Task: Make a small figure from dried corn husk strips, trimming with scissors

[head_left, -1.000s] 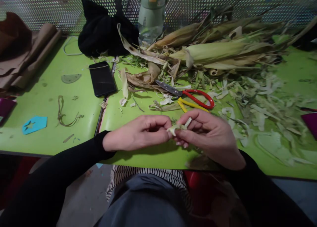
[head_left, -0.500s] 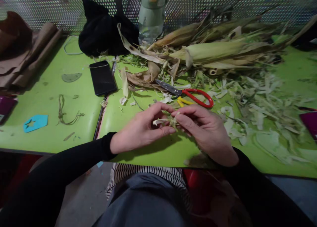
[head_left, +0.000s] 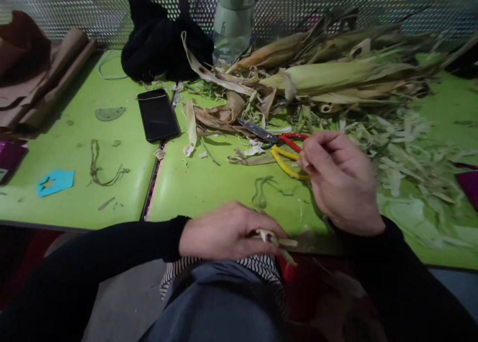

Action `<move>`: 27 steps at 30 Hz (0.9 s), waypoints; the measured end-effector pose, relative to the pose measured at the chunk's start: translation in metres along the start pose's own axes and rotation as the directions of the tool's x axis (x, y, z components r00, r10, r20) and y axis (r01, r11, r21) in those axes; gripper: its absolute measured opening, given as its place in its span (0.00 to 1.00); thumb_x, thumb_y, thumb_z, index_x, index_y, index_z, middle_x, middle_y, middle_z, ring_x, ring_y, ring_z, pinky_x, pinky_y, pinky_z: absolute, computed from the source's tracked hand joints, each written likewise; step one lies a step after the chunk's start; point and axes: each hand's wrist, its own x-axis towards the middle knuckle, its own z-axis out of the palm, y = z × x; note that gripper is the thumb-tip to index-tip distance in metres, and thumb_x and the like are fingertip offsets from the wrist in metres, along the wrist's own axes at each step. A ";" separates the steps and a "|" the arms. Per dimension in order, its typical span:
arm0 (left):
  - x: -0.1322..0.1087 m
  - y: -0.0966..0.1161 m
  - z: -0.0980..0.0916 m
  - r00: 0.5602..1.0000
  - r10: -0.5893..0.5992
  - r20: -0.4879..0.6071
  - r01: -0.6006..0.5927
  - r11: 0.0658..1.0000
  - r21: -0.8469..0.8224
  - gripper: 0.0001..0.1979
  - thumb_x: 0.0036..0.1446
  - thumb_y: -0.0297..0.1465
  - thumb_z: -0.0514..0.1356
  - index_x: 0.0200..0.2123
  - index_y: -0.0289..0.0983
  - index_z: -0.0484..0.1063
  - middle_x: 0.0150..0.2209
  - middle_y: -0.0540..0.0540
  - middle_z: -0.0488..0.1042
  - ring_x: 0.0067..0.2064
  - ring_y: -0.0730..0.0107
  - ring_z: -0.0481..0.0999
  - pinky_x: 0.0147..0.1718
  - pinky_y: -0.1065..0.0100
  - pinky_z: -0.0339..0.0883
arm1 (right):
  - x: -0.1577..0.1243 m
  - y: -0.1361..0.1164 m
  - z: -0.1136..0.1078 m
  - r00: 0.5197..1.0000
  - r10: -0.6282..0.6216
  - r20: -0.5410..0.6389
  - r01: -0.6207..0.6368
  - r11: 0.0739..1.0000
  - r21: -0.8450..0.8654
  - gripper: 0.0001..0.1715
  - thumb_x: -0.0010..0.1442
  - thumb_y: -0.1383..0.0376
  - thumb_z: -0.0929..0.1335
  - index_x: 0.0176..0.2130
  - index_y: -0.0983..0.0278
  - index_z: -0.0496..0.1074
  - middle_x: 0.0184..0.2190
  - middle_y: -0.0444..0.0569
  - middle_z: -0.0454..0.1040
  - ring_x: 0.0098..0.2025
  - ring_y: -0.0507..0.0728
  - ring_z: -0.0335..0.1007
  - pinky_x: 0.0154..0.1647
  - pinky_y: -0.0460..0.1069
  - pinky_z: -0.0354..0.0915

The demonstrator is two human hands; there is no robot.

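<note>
My left hand is low at the table's front edge, closed on a small folded corn husk piece whose pale ends stick out past the fingertips. My right hand is raised over the table at the scissors' handles, its fingers curled together. What they pinch, if anything, I cannot make out. The scissors lie with their dark blades pointing away to the left. Their yellow loop shows, while the end of the red one is hidden behind my right hand. A thin, blurred strand lies on the green table between my hands.
Behind are a heap of corn husks, a green bottle and a black cloth bundle. Husk shreds spread to the right. Leftward are a phone, a blue star cut-out, twine and brown sheets.
My hands have parted. The left carried the husk piece down toward my lap; the right let go of it and moved right and up to the scissors' handles.
</note>
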 end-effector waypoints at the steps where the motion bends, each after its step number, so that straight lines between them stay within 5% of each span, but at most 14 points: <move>1: 0.000 0.000 0.001 0.999 -0.038 0.010 0.039 0.999 -0.034 0.09 0.61 0.31 0.63 0.42 0.33 0.76 0.38 0.43 0.80 0.36 0.72 0.78 0.39 0.69 0.70 | 0.001 -0.002 -0.001 1.000 0.020 0.012 -0.020 0.999 0.040 0.07 0.66 0.57 0.68 0.38 0.57 0.69 0.31 0.42 0.66 0.30 0.52 0.62 0.30 0.48 0.61; 4: 0.003 0.000 -0.003 0.989 -0.149 -0.023 0.137 0.952 -0.274 0.08 0.62 0.32 0.61 0.38 0.31 0.74 0.32 0.47 0.77 0.31 0.76 0.75 0.33 0.71 0.70 | 0.001 -0.013 0.002 0.919 -0.057 0.389 0.068 0.998 -0.014 0.10 0.59 0.54 0.72 0.34 0.58 0.74 0.35 0.46 0.72 0.35 0.55 0.68 0.34 0.51 0.66; 6: 0.005 0.001 -0.008 0.982 -0.180 -0.056 0.157 0.945 -0.287 0.09 0.59 0.33 0.65 0.34 0.32 0.72 0.25 0.53 0.71 0.25 0.80 0.69 0.26 0.75 0.63 | -0.001 -0.019 0.006 0.896 -0.084 0.436 0.129 0.989 -0.074 0.09 0.58 0.56 0.73 0.32 0.58 0.76 0.35 0.47 0.73 0.37 0.56 0.70 0.38 0.52 0.68; 9: 0.006 0.002 -0.011 0.979 -0.187 -0.077 0.157 0.944 -0.292 0.14 0.55 0.36 0.69 0.33 0.33 0.70 0.23 0.56 0.67 0.23 0.82 0.64 0.23 0.76 0.58 | -0.005 -0.021 0.011 0.952 -0.011 0.305 0.039 0.996 -0.085 0.07 0.61 0.59 0.71 0.32 0.58 0.74 0.30 0.45 0.73 0.32 0.54 0.69 0.35 0.50 0.67; 14: 0.004 0.001 -0.012 0.978 -0.188 -0.089 0.136 0.900 -0.414 0.16 0.61 0.40 0.63 0.42 0.33 0.69 0.29 0.50 0.74 0.29 0.77 0.74 0.32 0.72 0.70 | -0.008 -0.018 0.012 0.986 0.114 0.123 -0.116 0.993 0.015 0.07 0.60 0.61 0.71 0.34 0.59 0.69 0.31 0.44 0.74 0.28 0.51 0.68 0.29 0.48 0.66; 20: 0.002 0.005 -0.012 0.981 -0.130 -0.144 0.119 0.989 -0.085 0.16 0.66 0.41 0.57 0.33 0.34 0.69 0.26 0.51 0.73 0.25 0.80 0.68 0.25 0.76 0.61 | -0.011 -0.021 0.015 0.987 0.118 0.113 -0.126 0.990 0.067 0.09 0.59 0.62 0.73 0.34 0.59 0.68 0.31 0.44 0.73 0.28 0.51 0.68 0.30 0.48 0.68; 27: 0.000 0.005 -0.004 0.997 0.012 -0.079 -0.002 0.992 0.127 0.15 0.69 0.33 0.53 0.31 0.33 0.71 0.29 0.50 0.76 0.29 0.80 0.72 0.32 0.77 0.64 | -0.014 -0.022 0.016 0.972 0.195 0.130 -0.211 0.970 0.120 0.10 0.59 0.61 0.72 0.33 0.60 0.68 0.29 0.43 0.71 0.26 0.49 0.64 0.26 0.46 0.64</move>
